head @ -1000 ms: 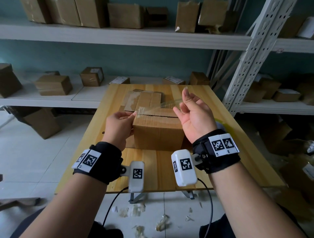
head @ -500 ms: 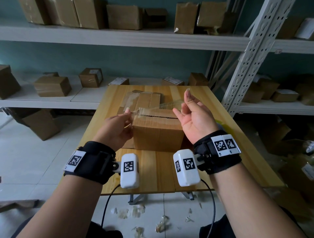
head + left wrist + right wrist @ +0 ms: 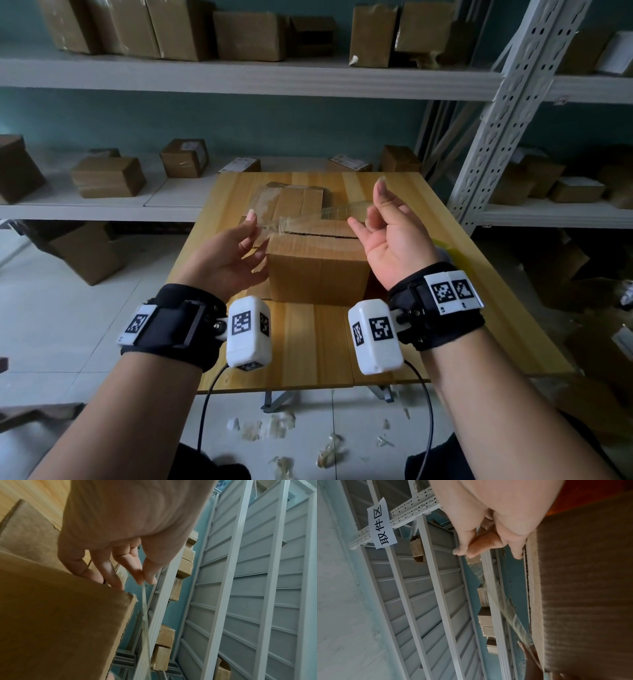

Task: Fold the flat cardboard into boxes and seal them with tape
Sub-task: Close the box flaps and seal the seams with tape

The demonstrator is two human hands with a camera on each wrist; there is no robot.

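I see left hand (image 3: 227, 260) and right hand (image 3: 394, 240) each pinching an end of tape strip (image 3: 308, 216) stretched above the box (image 3: 318, 263)

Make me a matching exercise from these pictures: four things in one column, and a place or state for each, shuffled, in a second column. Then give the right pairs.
Things
1. strip of clear tape
2. folded box
3. flat cardboard
4. scraps of tape

Places or states
A. lying flat at the far end of the table
B. scattered on the floor below the table's near edge
C. stretched in the air between the left hand and the right hand
D. standing on the table between the two hands, its top seam showing

Pairs: 1-C, 2-D, 3-A, 4-B
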